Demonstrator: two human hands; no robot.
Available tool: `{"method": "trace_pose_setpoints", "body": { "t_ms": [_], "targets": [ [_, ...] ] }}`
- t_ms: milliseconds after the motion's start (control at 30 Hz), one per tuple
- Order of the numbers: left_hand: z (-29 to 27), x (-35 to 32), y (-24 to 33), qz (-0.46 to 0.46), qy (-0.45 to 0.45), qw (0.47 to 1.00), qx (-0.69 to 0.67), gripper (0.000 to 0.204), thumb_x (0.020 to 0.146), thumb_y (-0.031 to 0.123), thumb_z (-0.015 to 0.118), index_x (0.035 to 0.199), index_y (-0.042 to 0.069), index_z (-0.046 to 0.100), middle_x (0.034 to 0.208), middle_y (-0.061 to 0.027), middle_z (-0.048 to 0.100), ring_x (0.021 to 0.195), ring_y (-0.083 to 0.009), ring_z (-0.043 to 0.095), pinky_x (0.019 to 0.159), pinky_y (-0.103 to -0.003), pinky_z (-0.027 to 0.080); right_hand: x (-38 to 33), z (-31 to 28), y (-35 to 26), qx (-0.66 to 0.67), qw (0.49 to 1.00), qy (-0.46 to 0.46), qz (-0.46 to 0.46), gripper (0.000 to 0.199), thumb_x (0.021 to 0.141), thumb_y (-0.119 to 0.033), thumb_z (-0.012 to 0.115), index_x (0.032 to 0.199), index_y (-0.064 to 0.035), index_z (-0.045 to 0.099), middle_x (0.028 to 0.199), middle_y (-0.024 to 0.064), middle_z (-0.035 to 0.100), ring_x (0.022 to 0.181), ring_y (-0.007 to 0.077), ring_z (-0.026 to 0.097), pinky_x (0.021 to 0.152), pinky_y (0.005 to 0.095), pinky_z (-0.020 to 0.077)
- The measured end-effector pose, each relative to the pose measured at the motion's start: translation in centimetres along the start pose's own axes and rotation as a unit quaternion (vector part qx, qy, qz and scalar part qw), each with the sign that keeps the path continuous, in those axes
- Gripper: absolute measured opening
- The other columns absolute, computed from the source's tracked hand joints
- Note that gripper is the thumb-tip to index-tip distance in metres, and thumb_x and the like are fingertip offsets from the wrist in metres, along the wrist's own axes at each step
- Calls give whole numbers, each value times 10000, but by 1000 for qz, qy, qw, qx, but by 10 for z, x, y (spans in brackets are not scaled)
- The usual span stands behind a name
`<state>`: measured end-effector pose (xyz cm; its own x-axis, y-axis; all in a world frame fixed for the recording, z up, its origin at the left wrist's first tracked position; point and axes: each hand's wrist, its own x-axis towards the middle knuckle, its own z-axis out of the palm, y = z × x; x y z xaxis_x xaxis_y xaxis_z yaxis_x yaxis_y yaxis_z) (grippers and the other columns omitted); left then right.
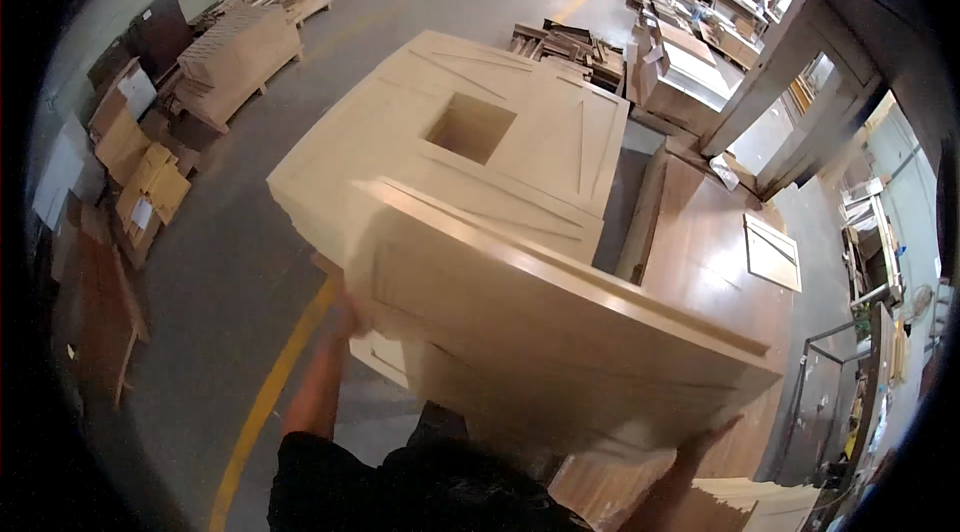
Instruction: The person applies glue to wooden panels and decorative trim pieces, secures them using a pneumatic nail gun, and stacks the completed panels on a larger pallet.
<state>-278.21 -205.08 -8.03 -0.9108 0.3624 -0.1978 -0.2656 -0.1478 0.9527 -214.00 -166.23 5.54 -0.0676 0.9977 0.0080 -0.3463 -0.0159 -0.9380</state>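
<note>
A large pale wooden panel point(560, 332) is held up tilted in front of me, its long thick edge slanting down to the right. At its left end my left hand point(345, 307) grips the edge, with the fingers partly hidden and a little blurred. Low on its right end, my right hand point(708, 437) is closed on the lower edge, mostly hidden by the panel. Just beyond lies a broad stack of pale panels point(350, 122) with a square opening in the middle and thin raised strips on top. The held panel overlaps the stack's near side in view.
To the right a brown worktable point(690, 222) bears a small pale frame panel point(772, 254). A machine with a dark top point(830, 52) stands behind it. Stacked boards point(235, 62) line the left side. A yellow floor line point(270, 382) runs at left.
</note>
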Motion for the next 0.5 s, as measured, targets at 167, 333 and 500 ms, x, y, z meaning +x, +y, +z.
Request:
{"method": "trace_pose_setpoints", "body": {
  "t_ms": [167, 333, 500],
  "targets": [
    [-6, 115, 73, 65, 81, 994, 41, 691, 1024, 528, 485, 1510, 41, 416, 1460, -144, 510, 1299, -315, 520, 1065, -473, 447, 144, 102, 134, 60, 989, -127, -47, 745, 1033, -567, 472, 1582, -109, 260, 1568, 154, 372, 1382, 332, 417, 1129, 533, 389],
    [-29, 194, 40, 163, -2, 987, 15, 856, 955, 640, 558, 1527, 35, 359, 1446, -154, 510, 1290, -313, 531, 1051, -470, 477, 229, 113, 209, -76, 968, -167, -172, 657, 1035, -534, 491, 1516, -101, 381, 1530, 124, 427, 1364, 311, 435, 1146, 514, 365],
    [-37, 197, 42, 117, -6, 984, -135, 563, 1055, 371, 512, 1473, 4, 421, 1424, -108, 542, 1244, -249, 566, 1055, -429, 467, 214, 173, 201, 114, 974, -196, 6, 667, 1028, -562, 469, 1523, -121, 390, 1546, 111, 427, 1393, 315, 419, 1176, 512, 326]
  ]
}}
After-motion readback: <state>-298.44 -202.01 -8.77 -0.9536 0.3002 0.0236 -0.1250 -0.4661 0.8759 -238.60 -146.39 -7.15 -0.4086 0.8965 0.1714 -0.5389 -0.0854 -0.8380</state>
